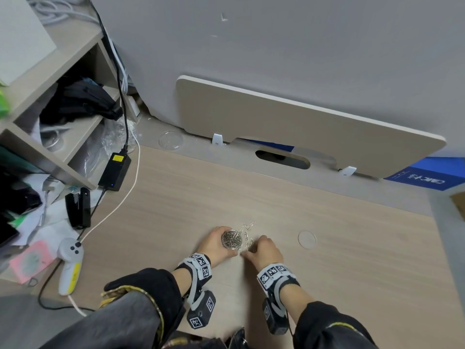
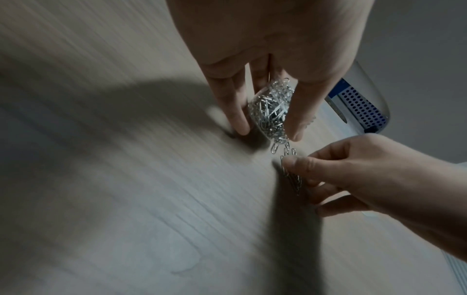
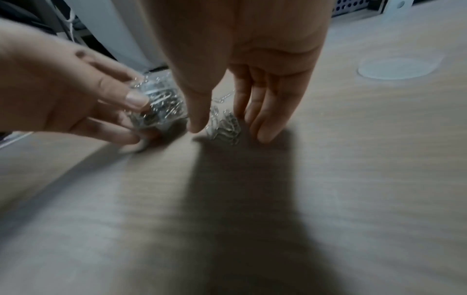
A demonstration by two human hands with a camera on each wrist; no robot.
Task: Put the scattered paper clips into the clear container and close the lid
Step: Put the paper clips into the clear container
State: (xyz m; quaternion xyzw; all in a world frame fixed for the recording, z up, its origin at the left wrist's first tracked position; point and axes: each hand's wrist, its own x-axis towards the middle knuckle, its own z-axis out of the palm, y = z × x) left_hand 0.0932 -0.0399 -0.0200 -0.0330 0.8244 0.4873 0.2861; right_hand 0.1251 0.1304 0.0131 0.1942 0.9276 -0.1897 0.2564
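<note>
A small round clear container (image 1: 232,239), nearly full of silver paper clips, stands on the wooden desk (image 1: 327,260). My left hand (image 1: 226,244) grips it around the side, thumb and fingers curled on its wall (image 2: 271,111). Just to its right, a bunch of loose paper clips (image 1: 247,239) lies on the desk. My right hand (image 1: 251,248) pinches a gathered stack of these clips (image 2: 293,177) between thumb and fingers, against the desk (image 3: 223,127). A few more clips trail toward the container. The flat clear lid (image 1: 306,239) lies to the right of my right hand.
A second clear round lid (image 1: 171,140) lies at the back of the desk. At the left are a shelf unit (image 1: 57,102), a black power adapter (image 1: 115,171) with cables, a black stapler (image 1: 78,210) and a white controller (image 1: 70,263). A blue box (image 1: 427,176) sits at back right.
</note>
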